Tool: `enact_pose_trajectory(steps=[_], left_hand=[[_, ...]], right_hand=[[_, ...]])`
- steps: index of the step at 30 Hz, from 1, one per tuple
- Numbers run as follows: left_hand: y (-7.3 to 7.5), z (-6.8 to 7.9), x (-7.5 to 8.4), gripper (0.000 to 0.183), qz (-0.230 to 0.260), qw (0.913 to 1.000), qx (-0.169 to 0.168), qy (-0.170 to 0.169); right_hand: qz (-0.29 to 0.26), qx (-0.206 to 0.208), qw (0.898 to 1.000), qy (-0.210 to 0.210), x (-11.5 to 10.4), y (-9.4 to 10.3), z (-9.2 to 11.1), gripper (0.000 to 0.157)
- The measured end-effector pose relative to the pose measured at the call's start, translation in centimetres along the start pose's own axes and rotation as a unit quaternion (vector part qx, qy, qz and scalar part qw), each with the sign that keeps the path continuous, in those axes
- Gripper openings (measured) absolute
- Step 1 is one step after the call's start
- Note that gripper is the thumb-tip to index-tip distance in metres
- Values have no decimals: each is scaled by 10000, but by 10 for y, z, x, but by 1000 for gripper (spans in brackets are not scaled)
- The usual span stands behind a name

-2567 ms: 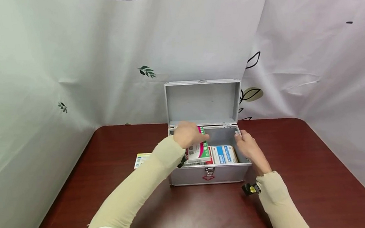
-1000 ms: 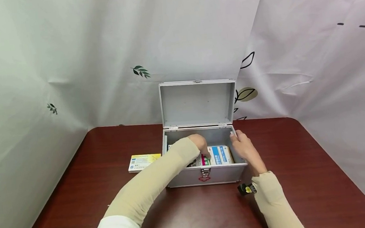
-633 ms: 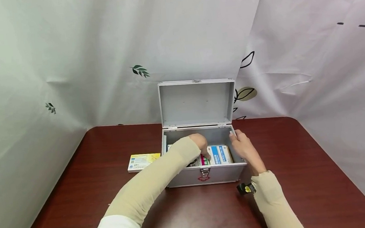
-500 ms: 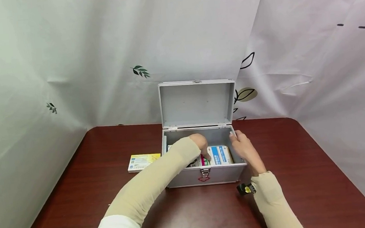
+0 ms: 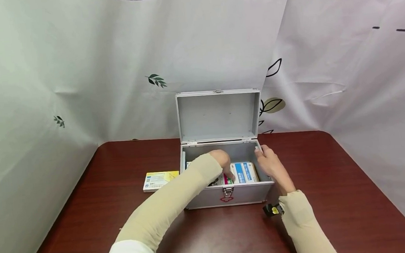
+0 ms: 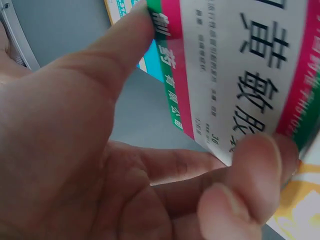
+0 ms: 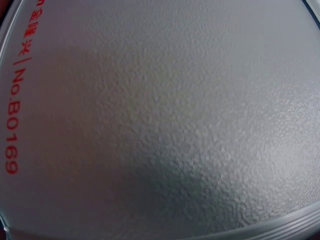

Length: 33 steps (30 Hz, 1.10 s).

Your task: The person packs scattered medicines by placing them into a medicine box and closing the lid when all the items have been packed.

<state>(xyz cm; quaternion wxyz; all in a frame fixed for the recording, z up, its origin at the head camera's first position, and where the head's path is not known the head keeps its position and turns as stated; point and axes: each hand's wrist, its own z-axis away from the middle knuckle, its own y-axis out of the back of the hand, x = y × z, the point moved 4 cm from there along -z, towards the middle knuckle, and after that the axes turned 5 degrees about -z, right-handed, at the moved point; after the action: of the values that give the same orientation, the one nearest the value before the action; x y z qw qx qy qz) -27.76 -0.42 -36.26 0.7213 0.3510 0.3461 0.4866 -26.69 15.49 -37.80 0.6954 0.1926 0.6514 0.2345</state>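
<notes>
An aluminium medicine case (image 5: 208, 198) stands on the table with its lid up. My left hand (image 5: 221, 159) reaches down inside it. The left wrist view shows that hand holding a white, pink and green medicine box (image 6: 215, 65) between thumb and fingers, the thumb on one edge and fingertips at the opposite one. Beside it in the case lies a blue-and-white medicine box (image 5: 243, 172). My right hand (image 5: 270, 162) grips the case's right rim, thumb over the edge. The right wrist view shows only the case's textured side wall (image 7: 165, 110) with red lettering.
A yellow-and-white medicine box (image 5: 158, 181) lies on the table (image 5: 117, 182) just left of the case, partly behind my left sleeve. The raised lid (image 5: 219, 115) stands at the back, close to the white curtain (image 5: 216, 33).
My left hand has lowered the white, pink and green medicine box from above the case down into it; over the last second it barely moves. The right hand keeps its grip on the rim.
</notes>
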Motion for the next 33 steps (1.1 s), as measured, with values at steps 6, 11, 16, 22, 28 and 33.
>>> enact_pose_trajectory(steps=[6, 11, 16, 22, 28, 33], left_hand=[[3, 1, -5, 65, 60, 10000, 12, 5], [13, 5, -11, 60, 366, 9991, 149, -174], [28, 17, -19, 59, 1116, 9907, 398, -676], [37, 39, -38, 31, 2113, 9619, 290, -1712], [38, 57, -61, 27, 1801, 9546, 866, -2208], [35, 66, -84, 23, 1853, 9359, 1842, -2361]], right_hand=[[-49, -29, 10000, -13, 2, 2, 0, 43], [-63, -25, 10000, -23, 1, 3, 0, 43], [-87, 5, 10000, 2, 1, 2, 0, 42], [43, -25, 10000, 55, 1, -1, -1, 40], [-2, -68, 10000, -17, 0, 0, 0, 45], [21, -135, 9999, -1, 1, -1, 0, 48]])
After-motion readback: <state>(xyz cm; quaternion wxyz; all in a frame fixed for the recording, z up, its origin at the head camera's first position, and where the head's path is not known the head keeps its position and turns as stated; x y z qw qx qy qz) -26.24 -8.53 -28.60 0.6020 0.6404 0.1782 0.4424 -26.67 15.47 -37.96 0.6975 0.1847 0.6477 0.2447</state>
